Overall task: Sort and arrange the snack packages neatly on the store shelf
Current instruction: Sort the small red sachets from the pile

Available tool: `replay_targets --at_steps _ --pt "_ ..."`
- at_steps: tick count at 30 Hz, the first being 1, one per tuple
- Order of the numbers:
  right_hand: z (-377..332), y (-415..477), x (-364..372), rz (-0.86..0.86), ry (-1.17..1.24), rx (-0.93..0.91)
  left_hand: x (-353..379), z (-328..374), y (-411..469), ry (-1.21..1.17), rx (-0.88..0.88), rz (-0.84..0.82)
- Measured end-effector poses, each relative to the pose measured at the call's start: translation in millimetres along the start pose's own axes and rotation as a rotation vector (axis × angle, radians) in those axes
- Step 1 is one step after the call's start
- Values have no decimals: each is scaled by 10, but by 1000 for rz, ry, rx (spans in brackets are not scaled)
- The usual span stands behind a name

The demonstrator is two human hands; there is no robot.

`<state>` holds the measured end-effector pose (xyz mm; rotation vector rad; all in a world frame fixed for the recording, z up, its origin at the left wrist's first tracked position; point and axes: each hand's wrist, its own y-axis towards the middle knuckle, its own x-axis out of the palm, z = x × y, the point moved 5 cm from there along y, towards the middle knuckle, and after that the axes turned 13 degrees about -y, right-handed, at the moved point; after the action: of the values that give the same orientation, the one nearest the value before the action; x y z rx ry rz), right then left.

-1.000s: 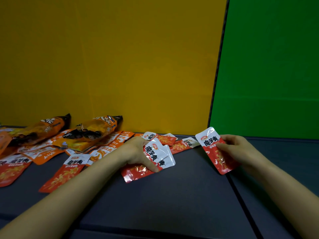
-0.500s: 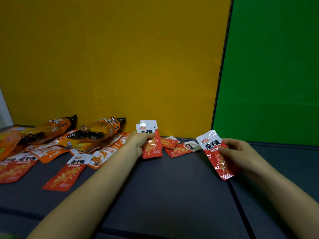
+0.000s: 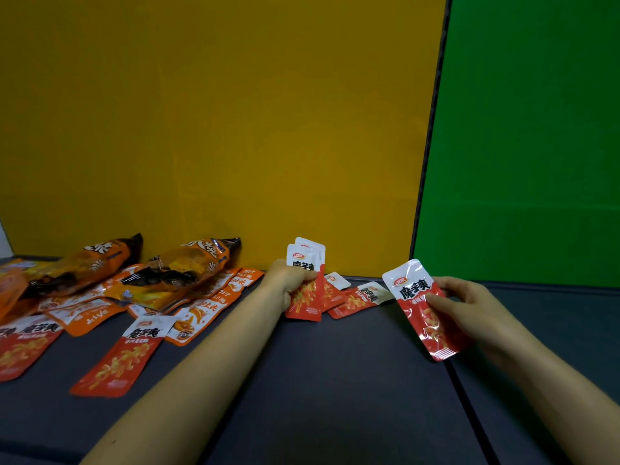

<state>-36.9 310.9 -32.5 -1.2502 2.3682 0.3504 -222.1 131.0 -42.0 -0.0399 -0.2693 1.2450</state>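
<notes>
My left hand [image 3: 285,280] grips a small stack of red-and-white snack packets [image 3: 306,283], held upright with their lower edges on the dark shelf [image 3: 335,380] close to the yellow back wall. My right hand [image 3: 469,307] holds one red-and-white packet [image 3: 419,307] tilted above the shelf, thumb on its front. Two more red packets [image 3: 355,300] lie flat between the hands. A loose red packet [image 3: 117,360] lies at the left front.
A jumble of orange flat packets [image 3: 201,313] and two big orange-and-black bags [image 3: 181,273] fills the left of the shelf. A yellow panel [image 3: 218,129] and a green panel [image 3: 520,129] form the back wall. A seam [image 3: 469,414] splits the shelf at the right.
My left hand lifted its stack from lying tilted at the shelf's middle, turned it upright and moved it back toward the yellow wall. My right hand kept its packet nearly still.
</notes>
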Motion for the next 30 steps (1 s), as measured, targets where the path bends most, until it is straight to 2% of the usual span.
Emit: replay_targets --at_steps 5,11,14,26,30 --pt "30 -2 -26 32 -16 2 132 -66 28 83 35 -46" --pt "44 0 -43 62 -7 -1 247 -155 103 340 54 -22" --pt "50 -3 -56 81 -5 -1 323 -165 101 380 51 -36" --pt "136 -6 -141 157 -7 17 351 -159 94 107 64 -26" --pt "152 -1 -156 172 20 21 398 -134 53 -41 30 -147"
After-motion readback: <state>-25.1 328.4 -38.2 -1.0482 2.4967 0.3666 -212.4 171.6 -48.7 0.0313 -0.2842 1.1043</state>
